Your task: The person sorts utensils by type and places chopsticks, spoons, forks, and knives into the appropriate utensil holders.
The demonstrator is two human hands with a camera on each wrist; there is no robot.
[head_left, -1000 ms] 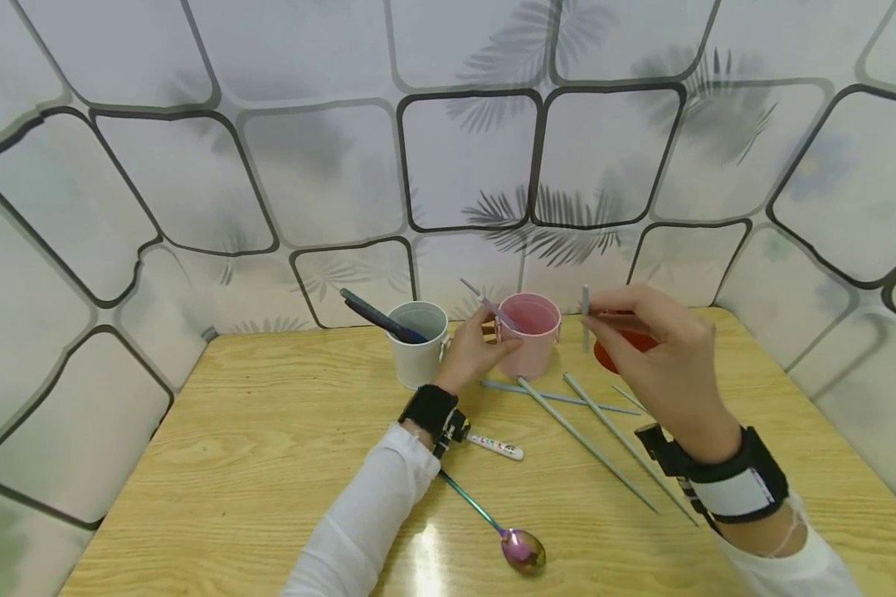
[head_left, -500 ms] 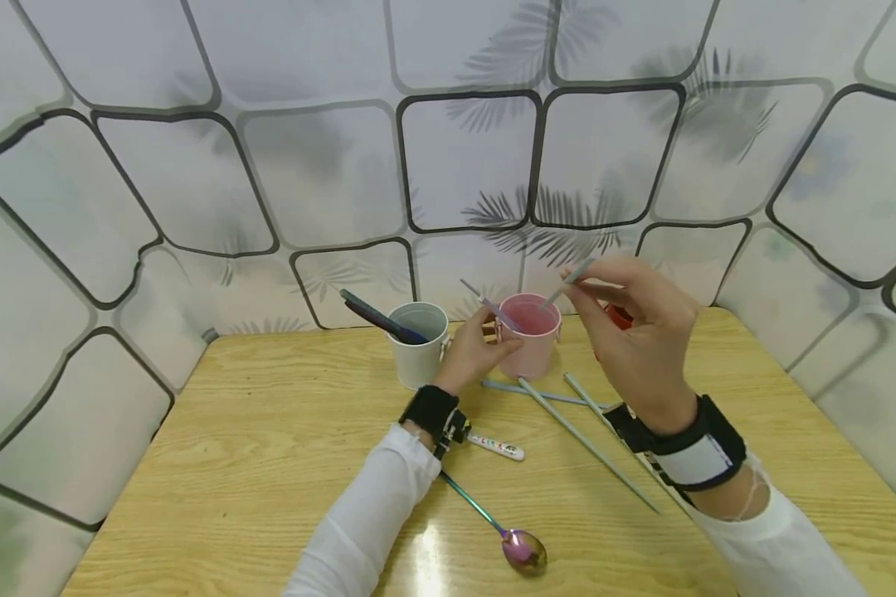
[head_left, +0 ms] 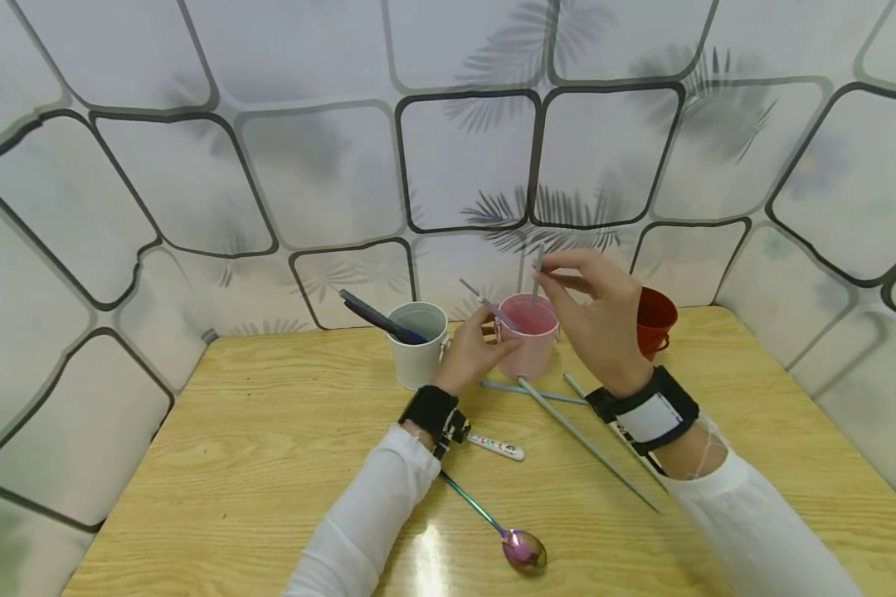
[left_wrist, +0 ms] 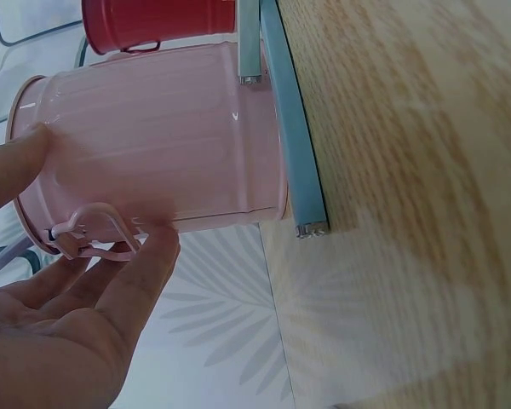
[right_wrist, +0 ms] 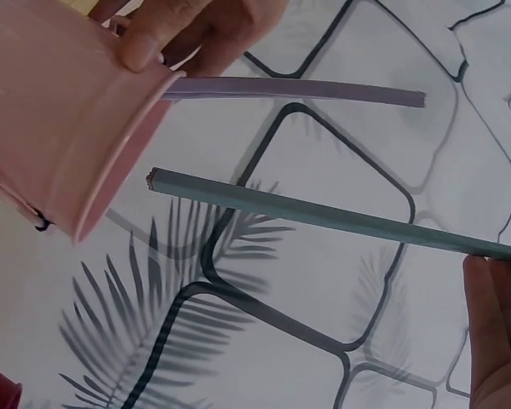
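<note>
My left hand (head_left: 474, 352) holds a small pink metal bucket (head_left: 526, 356) near its rim, with the thumb on one side and fingers by the wire handle (left_wrist: 102, 220). A thin purple stick (right_wrist: 298, 89) leans out of that bucket. Between the thumb and fingertips of my right hand (head_left: 593, 311) is a slim grey-green stick (right_wrist: 324, 213), pinched near its upper end. Its rough lower tip points down at the bucket's mouth, just above the rim in the right wrist view. The bucket's bottom inside is hidden.
A white bucket (head_left: 412, 365) with dark pens (head_left: 377, 315) stands to the left, a red bucket (head_left: 657, 319) to the right. Grey-green sticks (head_left: 590, 448) and a bluish stick (head_left: 504, 386) lie in front. Nearer are a white marker (head_left: 496, 446) and an iridescent spoon (head_left: 523, 550).
My right hand has moved left with the stick, from in front of the red bucket to above the pink one. More of the red bucket shows. The left hand stays put.
</note>
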